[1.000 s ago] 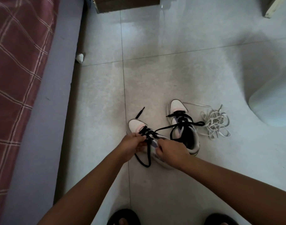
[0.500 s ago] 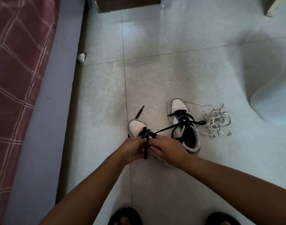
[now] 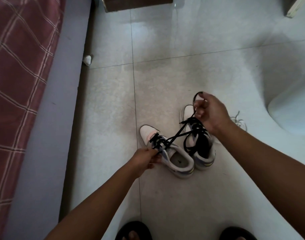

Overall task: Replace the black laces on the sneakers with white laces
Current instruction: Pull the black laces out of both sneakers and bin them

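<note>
Two white sneakers stand side by side on the tiled floor. The left sneaker (image 3: 176, 161) has a black lace (image 3: 177, 134) partly threaded through its eyelets. My left hand (image 3: 144, 159) pinches that lace at the sneaker's left side. My right hand (image 3: 209, 112) is raised above the right sneaker (image 3: 203, 153) and grips the other end of the same black lace, pulled taut across. The right sneaker keeps its own black lace. The white laces (image 3: 238, 121) lie on the floor behind my right wrist, mostly hidden.
A bed with a red checked cover (image 3: 18, 80) and a grey side runs along the left. A pale rounded object (image 3: 294, 110) stands at the right. A brown box (image 3: 136, 2) sits at the top. My dark slippers (image 3: 133, 231) show at the bottom edge.
My right hand has left the left sneaker and risen up and to the right, drawing a long length of black lace out. My left hand stays at the sneaker.
</note>
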Available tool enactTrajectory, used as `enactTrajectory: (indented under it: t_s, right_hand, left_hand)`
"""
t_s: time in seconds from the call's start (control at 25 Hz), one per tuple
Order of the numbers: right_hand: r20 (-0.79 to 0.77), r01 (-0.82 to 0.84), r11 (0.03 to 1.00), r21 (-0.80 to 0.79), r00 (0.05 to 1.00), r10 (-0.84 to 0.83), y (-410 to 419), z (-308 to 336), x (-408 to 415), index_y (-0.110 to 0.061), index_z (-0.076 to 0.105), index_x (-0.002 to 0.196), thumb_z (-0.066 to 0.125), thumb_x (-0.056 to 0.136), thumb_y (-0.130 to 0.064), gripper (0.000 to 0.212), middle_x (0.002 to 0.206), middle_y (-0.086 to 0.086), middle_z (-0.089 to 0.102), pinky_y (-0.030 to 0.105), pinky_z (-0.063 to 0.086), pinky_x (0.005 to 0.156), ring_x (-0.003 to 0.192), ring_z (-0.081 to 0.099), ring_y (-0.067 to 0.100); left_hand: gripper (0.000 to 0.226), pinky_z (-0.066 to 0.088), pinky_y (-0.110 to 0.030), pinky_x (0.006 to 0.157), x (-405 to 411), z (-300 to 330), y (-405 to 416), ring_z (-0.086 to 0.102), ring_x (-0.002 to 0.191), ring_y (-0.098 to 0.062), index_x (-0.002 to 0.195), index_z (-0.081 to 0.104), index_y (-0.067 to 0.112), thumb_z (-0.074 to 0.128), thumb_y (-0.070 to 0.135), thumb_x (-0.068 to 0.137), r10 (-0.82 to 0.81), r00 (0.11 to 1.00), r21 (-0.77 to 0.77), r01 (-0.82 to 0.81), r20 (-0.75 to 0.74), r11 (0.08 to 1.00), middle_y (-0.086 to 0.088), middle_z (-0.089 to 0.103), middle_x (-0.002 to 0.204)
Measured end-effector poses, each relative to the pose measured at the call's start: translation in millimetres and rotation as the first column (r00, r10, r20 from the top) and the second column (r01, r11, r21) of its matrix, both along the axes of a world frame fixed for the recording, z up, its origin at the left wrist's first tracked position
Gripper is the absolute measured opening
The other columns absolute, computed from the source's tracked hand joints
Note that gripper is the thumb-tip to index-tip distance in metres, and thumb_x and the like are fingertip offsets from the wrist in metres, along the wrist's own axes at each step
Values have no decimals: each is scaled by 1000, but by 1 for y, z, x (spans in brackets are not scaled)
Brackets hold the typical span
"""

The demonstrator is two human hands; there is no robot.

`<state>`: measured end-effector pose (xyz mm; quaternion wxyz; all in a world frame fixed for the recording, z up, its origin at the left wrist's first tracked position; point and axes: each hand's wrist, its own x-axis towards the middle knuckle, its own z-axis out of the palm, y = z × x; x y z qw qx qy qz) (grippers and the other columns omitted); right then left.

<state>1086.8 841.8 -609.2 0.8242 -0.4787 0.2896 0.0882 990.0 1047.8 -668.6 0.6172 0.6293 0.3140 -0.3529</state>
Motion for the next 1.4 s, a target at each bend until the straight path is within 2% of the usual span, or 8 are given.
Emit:
enactTrajectory:
  t_s: [0.4,0.56,0.76,0.88,1.04,1.16,1.28,1.4]
  right_hand:
    - [-638,-346,-546,-763,264,724,53,-56,-120,-9,44,128,43,94,-44,49,125,11,56,36,46,84,113,55,27]
    - [-626,-339,-530,-777,324,710,44,-63,-109,-12,48,126,40,96,-39,41,122,9,60,37,47,81,111,57,28]
    - [-641,-73,-650,-756,283,713,35,-61,-115,-12,55,124,49,89,-36,43,107,7,67,34,50,78,100,62,26]
    - [-586,-19,-617,-787,338,736,33,-57,-113,-10,73,83,84,52,-42,45,61,3,67,22,47,46,57,65,18]
    - [-557,-39,-591,-806,390,733,34,-55,-111,-12,70,65,89,41,-45,45,51,2,63,18,41,40,47,62,17]
    - [-616,-163,-607,-778,385,687,32,-53,-107,-7,66,97,68,78,-42,40,90,12,70,27,48,69,86,67,25]
    - [-654,-100,-671,-735,366,662,33,-58,-106,-9,62,109,59,84,-42,42,102,11,69,28,46,77,96,64,25]
    - [-666,-208,-639,-740,356,656,32,-68,-109,-5,40,134,39,97,-36,48,122,13,60,34,42,88,114,55,28]
  left_hand:
    - [19,47,-26,68,-11,-17,-12,59,69,-14,88,57,11,42,14,99,388,919,-315,-351,61,882,-2,65,72]
    - [16,47,-28,60,4,-12,9,52,63,-15,81,54,13,51,18,96,-19,966,102,-7,258,995,-3,54,69]
    - [13,36,-29,65,7,-11,37,55,84,-24,87,60,8,53,18,89,-771,635,816,415,58,403,-7,58,85]
    - [21,45,-31,72,3,1,16,60,72,-24,74,61,-1,49,8,89,274,949,7,-278,159,960,-14,59,72]
    - [25,52,-29,65,-18,3,4,53,50,-14,70,50,12,48,17,94,507,858,-502,-475,-83,723,-2,47,52]
    - [18,32,-18,40,-16,1,35,33,35,-9,76,52,14,59,22,90,-181,980,-15,183,85,983,4,38,47]
    - [24,41,-20,50,-1,3,67,53,51,-15,73,64,9,60,27,87,-772,588,564,732,-241,382,-1,55,57]
    - [27,47,-26,76,8,5,71,59,73,-19,71,66,8,56,22,91,-207,966,240,167,153,956,-6,61,67]
